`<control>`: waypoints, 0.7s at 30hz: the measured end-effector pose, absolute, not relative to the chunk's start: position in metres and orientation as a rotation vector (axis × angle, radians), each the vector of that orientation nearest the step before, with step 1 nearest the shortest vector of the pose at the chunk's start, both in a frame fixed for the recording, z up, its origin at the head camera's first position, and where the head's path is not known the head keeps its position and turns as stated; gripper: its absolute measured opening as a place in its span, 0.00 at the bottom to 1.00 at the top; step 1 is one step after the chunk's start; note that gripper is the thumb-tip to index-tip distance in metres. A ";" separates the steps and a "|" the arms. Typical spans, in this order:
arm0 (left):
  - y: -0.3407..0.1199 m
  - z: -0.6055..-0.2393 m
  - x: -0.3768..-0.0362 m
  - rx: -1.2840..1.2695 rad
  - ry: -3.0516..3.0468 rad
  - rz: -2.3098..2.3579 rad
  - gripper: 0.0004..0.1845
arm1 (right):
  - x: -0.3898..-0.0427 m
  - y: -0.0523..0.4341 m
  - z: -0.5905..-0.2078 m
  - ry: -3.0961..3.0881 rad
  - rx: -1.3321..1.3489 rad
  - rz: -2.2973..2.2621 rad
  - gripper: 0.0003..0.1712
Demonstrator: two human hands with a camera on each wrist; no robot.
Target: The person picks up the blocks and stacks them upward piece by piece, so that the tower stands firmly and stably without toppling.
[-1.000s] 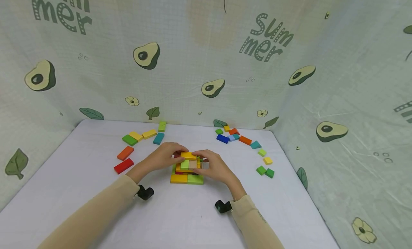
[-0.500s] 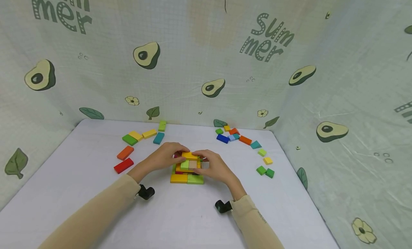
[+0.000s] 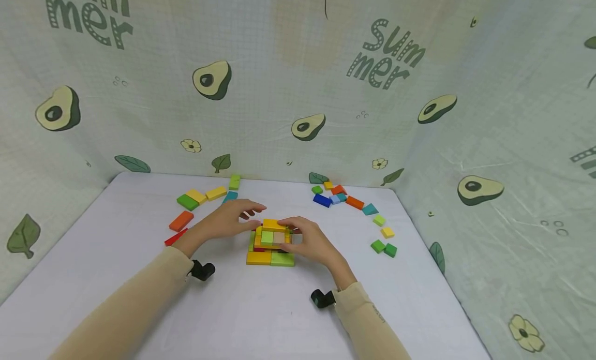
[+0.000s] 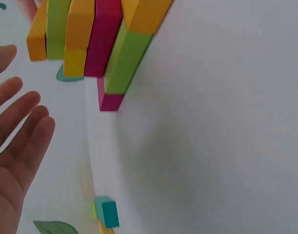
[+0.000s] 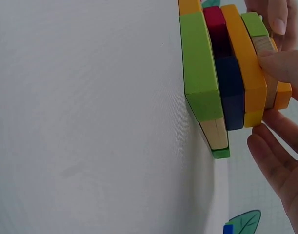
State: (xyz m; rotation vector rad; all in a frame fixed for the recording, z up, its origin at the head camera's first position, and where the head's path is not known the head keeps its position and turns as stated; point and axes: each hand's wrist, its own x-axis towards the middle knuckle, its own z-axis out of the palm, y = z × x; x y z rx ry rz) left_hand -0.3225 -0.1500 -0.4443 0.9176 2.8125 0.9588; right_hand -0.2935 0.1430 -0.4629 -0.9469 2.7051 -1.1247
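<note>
**Block stack at table centre: right hand on it, left hand clear**

The table [image 3: 116, 277] is white and walled on three sides by an avocado-print cloth backdrop [image 3: 298, 91]; the block stack [image 3: 271, 242] stands at the table's middle and serves as the landmark for all places below.

The stack is several layers of flat coloured blocks; a yellow-orange block and a light green block form its near bottom edge; a yellow top block [image 3: 274, 225] lies on its upper layer.

The left hand [image 3: 231, 219] is just left of the stack, lifted, fingers straight and spread, holding nothing and apart from the blocks; the left wrist view shows the same open fingers [image 4: 22, 126] beside the stack's side.

The right hand [image 3: 309, 239] is against the stack's right side; its fingers curl round the upper blocks, with fingertips [image 5: 278, 63] pressed on the top layers.

Left and behind the stack lies a loose group of blocks [image 3: 205, 197], with an orange block [image 3: 181, 221] nearer; right and behind lies a second loose group [image 3: 342, 197]; two green blocks [image 3: 384, 248] lie to the right.
</note>
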 end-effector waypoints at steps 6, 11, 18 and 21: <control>-0.181 -0.446 -0.345 0.759 2.979 0.913 0.29 | -0.292 0.142 -0.462 2.715 -0.919 -1.119 0.33; -0.198 -0.456 -0.362 0.590 3.032 0.875 0.31 | -0.291 0.142 -0.462 2.708 -0.910 -1.124 0.33; -0.205 -0.470 -0.381 0.485 3.024 0.832 0.33 | -0.291 0.143 -0.463 2.721 -0.913 -1.113 0.33; -0.207 -0.474 -0.387 0.475 3.028 0.811 0.33 | -0.292 0.143 -0.463 2.717 -0.916 -1.113 0.33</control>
